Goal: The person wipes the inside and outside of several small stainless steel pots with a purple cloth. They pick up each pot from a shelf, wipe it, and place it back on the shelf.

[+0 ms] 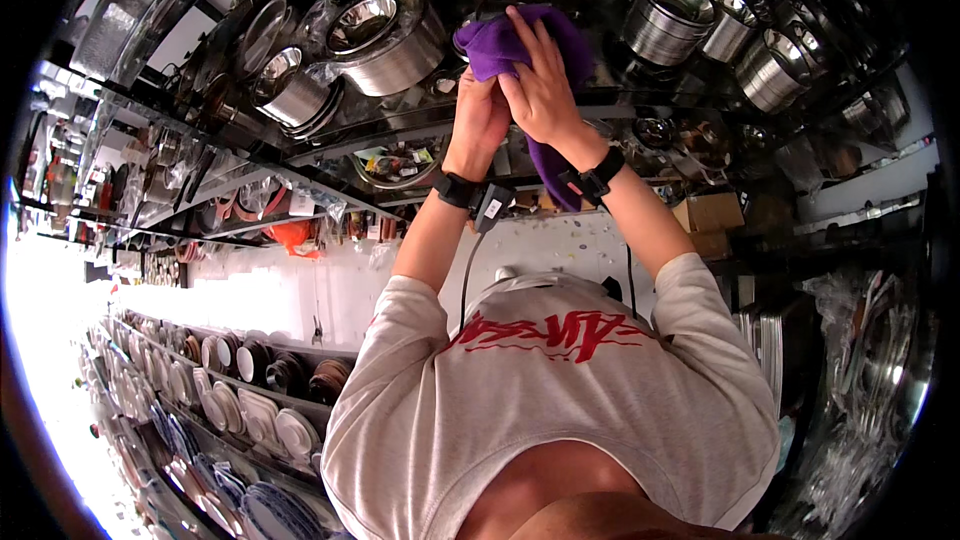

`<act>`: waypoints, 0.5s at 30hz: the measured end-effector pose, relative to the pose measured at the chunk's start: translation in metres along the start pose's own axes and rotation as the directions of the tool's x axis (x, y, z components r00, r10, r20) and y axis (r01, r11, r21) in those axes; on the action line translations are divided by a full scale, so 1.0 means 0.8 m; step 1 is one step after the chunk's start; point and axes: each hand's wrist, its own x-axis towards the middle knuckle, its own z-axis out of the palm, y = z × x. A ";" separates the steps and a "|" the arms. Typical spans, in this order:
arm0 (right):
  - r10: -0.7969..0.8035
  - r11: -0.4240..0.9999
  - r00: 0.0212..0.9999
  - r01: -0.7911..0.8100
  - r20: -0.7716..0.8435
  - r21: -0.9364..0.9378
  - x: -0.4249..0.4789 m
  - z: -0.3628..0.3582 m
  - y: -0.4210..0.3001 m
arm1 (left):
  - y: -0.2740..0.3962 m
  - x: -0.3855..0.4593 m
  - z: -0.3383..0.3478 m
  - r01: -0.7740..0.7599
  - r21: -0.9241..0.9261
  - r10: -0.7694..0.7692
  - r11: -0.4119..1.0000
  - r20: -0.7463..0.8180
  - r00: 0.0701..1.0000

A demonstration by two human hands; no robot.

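Observation:
My left hand (478, 116) is raised at the edge of a dark shelf, its fingers partly hidden under a purple cloth (491, 41). A metal rim shows at the cloth's left edge, but the thing beneath it is mostly covered. My right hand (541, 94) presses the cloth from above with its fingers stretched over it. One end of the cloth hangs down past my right wrist. To the left of the hands stands a wide stainless steel pot (397, 64) with a smaller steel bowl (364, 22) on it. Stacked steel containers (667, 22) stand to the right.
Steel pots (289, 94) and lids crowd the dark shelf (337, 142). A lower shelf holds more metalware and cardboard boxes (709, 214). Racks of plates (259, 420) line the left behind me. Plastic-wrapped goods (862, 390) stand at the right. Small scraps lie on the pale floor (577, 236).

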 end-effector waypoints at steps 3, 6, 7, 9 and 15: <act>-0.023 0.999 1.000 0.022 0.020 0.041 -0.006 -0.007 0.013 | -0.009 0.002 -0.011 -0.073 0.130 0.076 0.989 -0.017 0.997; -0.070 0.993 0.998 0.069 0.001 0.098 -0.006 -0.018 0.029 | -0.016 0.000 -0.012 -0.117 0.184 0.135 0.976 -0.085 0.987; -0.065 0.988 0.998 0.064 0.002 0.143 -0.007 -0.022 0.032 | -0.018 -0.002 -0.011 -0.133 0.194 0.151 0.972 -0.079 0.985; -0.057 0.972 0.998 0.054 0.004 0.229 -0.006 -0.031 0.036 | -0.022 -0.005 -0.008 -0.166 0.210 0.183 0.963 -0.061 0.981; 0.255 0.829 0.964 -0.255 0.071 0.498 -0.002 -0.048 0.070 | -0.021 -0.017 0.010 -0.078 0.240 0.091 0.968 -0.042 0.995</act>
